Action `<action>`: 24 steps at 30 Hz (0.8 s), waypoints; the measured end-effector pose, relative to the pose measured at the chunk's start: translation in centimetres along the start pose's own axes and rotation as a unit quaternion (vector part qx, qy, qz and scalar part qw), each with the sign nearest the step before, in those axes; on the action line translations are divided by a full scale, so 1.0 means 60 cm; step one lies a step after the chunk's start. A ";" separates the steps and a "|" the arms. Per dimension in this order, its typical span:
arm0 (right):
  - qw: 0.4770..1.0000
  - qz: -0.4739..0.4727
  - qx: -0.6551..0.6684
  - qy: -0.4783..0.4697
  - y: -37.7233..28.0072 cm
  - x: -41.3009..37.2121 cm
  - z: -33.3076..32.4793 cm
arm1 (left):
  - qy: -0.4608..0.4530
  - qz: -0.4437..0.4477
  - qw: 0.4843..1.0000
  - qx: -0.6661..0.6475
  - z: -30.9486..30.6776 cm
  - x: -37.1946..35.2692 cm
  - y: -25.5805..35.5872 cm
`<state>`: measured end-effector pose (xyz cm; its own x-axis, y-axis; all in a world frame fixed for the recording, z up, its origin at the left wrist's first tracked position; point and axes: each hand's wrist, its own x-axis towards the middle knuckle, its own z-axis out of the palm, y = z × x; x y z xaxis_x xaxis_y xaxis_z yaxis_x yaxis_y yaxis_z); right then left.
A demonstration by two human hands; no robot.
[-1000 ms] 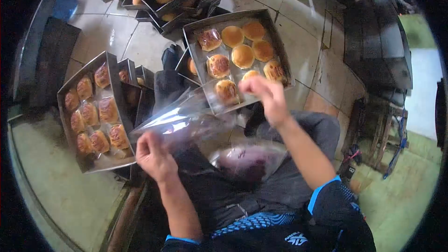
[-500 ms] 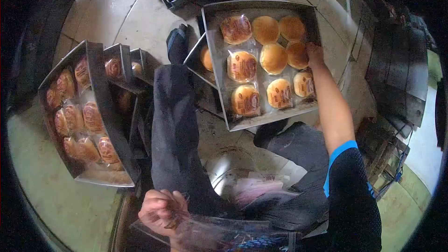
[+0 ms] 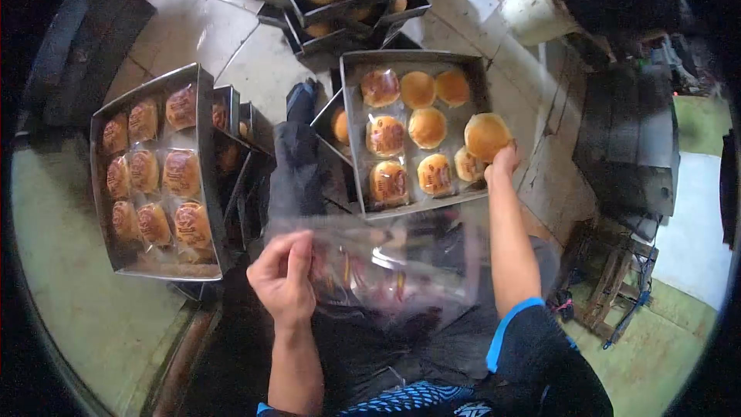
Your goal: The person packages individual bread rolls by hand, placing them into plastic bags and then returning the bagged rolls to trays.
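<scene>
My right hand (image 3: 503,162) grips a round golden bun (image 3: 487,137) at the right edge of a metal tray (image 3: 422,209). In that tray, wrapped buns (image 3: 386,135) fill the left column and part of the front row, and bare buns (image 3: 427,127) lie in the middle and at the back. My left hand (image 3: 284,272) pinches the left end of a clear plastic bag (image 3: 394,266) above my lap. The bag is blurred, with printed marks showing on it.
On the left stands a tilted tray (image 3: 208,177) of wrapped buns, beside more trays. Stacked trays with buns (image 3: 324,11) stand at the back. A whitish bucket (image 3: 538,11) is at the upper right, near dark boxes (image 3: 625,139) and a wooden frame (image 3: 614,289).
My right hand has lifted a bare bun from the tray's right column and drawn it towards me. My left hand has risen, and the plastic bag is now stretched higher over my lap.
</scene>
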<state>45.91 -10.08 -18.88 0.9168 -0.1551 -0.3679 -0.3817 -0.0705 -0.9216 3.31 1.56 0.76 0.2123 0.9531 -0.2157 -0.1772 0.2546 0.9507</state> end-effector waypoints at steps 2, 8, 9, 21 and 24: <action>0.976 0.091 0.105 -0.168 -0.107 -0.117 -0.041 | 0.008 0.005 0.999 0.033 0.006 -0.001 0.001; 0.726 0.157 0.059 -0.667 -0.233 -0.386 -0.209 | -0.055 0.042 0.980 0.185 0.005 -0.027 -0.011; 0.727 0.141 0.026 -0.671 -0.238 -0.422 -0.229 | -0.071 0.045 0.976 0.201 0.005 -0.044 -0.003; 0.713 0.186 0.067 -0.673 -0.284 -0.530 -0.372 | -0.049 0.078 0.987 0.130 -0.001 -0.202 0.098; 0.752 0.102 0.095 -0.644 -0.294 -0.578 -0.370 | -0.081 0.140 0.973 0.162 -0.007 -0.199 0.077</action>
<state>18.22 -25.32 12.87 0.2402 0.9487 -0.2058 -0.6195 -0.0135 -0.7849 -0.47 -8.55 7.60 0.3521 0.9329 0.0754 0.0572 -0.1018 0.9932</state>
